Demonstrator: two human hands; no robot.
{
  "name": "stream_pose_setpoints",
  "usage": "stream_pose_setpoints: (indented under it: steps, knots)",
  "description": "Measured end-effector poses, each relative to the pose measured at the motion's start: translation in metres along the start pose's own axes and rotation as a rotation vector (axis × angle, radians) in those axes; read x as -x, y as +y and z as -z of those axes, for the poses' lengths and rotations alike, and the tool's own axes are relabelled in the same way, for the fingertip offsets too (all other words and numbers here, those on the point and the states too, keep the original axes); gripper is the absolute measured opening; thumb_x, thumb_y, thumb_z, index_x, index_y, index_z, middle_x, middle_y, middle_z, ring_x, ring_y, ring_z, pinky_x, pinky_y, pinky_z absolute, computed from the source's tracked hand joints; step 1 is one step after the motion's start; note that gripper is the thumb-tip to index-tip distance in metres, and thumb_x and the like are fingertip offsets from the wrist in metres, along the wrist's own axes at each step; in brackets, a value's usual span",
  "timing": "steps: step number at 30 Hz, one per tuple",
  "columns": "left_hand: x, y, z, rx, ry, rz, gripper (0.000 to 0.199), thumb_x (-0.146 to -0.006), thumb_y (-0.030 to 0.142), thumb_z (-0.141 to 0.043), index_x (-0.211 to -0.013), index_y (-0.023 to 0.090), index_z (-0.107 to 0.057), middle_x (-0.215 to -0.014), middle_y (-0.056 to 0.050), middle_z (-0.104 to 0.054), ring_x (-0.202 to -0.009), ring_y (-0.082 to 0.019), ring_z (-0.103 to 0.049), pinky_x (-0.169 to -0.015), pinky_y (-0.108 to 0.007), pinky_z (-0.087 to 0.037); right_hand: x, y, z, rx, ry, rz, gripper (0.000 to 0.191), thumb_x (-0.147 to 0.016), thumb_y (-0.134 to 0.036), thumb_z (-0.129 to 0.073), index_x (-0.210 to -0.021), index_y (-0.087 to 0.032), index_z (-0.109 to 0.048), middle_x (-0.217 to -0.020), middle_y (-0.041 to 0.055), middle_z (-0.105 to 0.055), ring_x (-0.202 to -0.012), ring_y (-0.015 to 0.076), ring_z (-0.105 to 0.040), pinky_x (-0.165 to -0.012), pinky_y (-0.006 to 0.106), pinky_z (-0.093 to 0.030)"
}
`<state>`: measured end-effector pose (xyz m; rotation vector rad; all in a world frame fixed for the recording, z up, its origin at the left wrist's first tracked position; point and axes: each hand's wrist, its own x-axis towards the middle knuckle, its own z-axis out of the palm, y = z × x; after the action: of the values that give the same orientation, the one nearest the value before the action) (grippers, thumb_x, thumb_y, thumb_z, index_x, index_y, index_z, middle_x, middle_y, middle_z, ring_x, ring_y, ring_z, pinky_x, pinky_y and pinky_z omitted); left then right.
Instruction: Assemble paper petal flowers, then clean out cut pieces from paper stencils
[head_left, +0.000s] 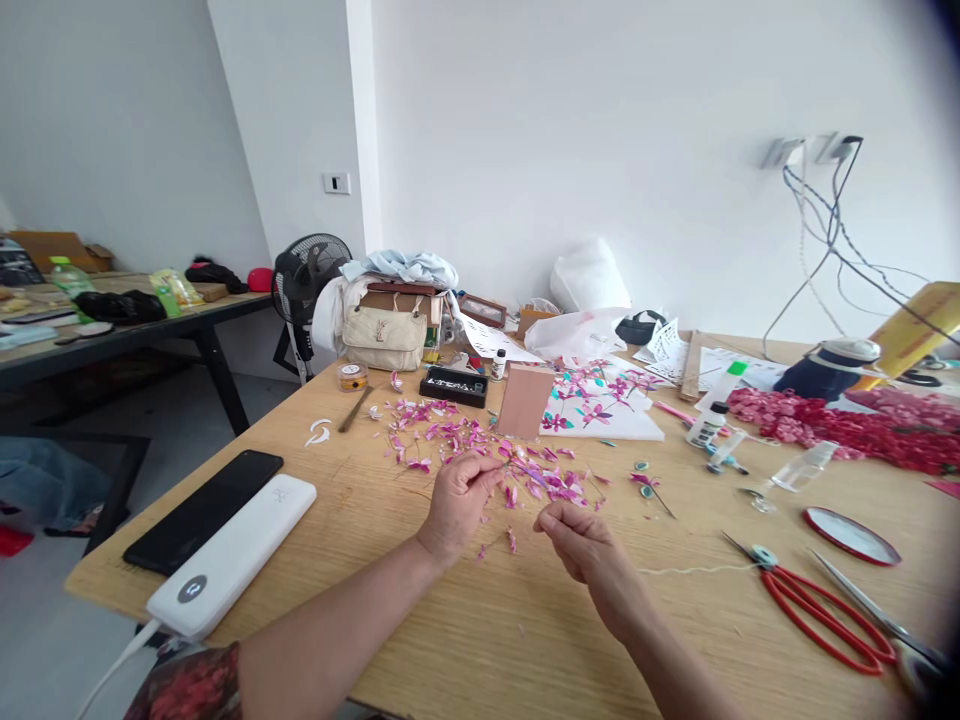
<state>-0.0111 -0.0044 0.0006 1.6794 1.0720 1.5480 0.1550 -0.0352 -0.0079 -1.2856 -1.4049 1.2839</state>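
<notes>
My left hand is closed in a pinch, with a small purple flower at its fingertips; a pale bead seems to sit in it. Lower and to the right, my right hand is curled shut, thumb pressed on the fingers. A pale thread trails from under this hand across the table to the red-handled scissors. How the thread lies inside the fingers is hidden. Loose pink and purple petal pieces are scattered just beyond both hands. Behind them a pinkish wooden block stands upright.
Left on the table lie a black phone and a white power bank. At the right are small bottles, silver scissors, a round red-rimmed lid and red flower bunches. A black tray sits behind.
</notes>
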Motion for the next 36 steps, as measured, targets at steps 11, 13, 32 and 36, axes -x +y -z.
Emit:
stream_pose_setpoints:
  steps: [11,13,32,36]
  knots:
    - [-0.006,-0.003,0.003,-0.022,0.046,-0.008,0.013,-0.074,0.02,-0.055,-0.074,0.013,-0.066,-0.067,-0.003,-0.061,-0.062,-0.013,-0.054,-0.058,-0.023,-0.044,0.031,-0.028,0.0,0.566,0.428,0.341,0.037,-0.071,-0.036,-0.052,-0.105,-0.023,-0.06,-0.126,0.0088,-0.049,-0.093,0.0264,-0.056,-0.061,0.035,-0.046]
    - [-0.003,0.0,0.002,-0.043,0.038,-0.039,0.013,-0.075,0.02,-0.054,-0.076,0.014,-0.066,-0.069,-0.003,-0.061,-0.062,-0.012,-0.053,-0.058,-0.023,-0.044,0.015,-0.029,-0.021,0.248,0.317,0.301,0.036,-0.066,-0.034,-0.06,-0.099,-0.02,-0.06,-0.12,0.0116,-0.053,-0.083,0.0236,-0.058,-0.055,0.032,-0.046]
    - [-0.002,-0.011,0.0,-0.233,-0.065,-0.241,0.018,-0.082,0.017,-0.048,-0.082,0.015,-0.066,-0.073,-0.005,-0.061,-0.069,-0.014,-0.055,-0.065,-0.025,-0.045,-0.031,-0.022,-0.063,-0.716,0.302,0.071,0.032,-0.051,-0.029,-0.077,-0.064,-0.017,-0.05,-0.042,-0.0117,-0.033,-0.036,0.0022,-0.017,-0.034,0.018,-0.009]
    - [0.0,-0.01,-0.004,-0.168,-0.099,-0.166,0.019,-0.082,0.017,-0.047,-0.086,0.015,-0.065,-0.072,-0.004,-0.06,-0.064,-0.012,-0.054,-0.059,-0.023,-0.045,-0.031,-0.023,-0.059,-0.702,0.344,0.069,0.031,-0.049,-0.029,-0.077,-0.062,-0.016,-0.052,-0.045,-0.0099,-0.039,-0.035,0.0018,-0.02,-0.034,0.019,-0.009]
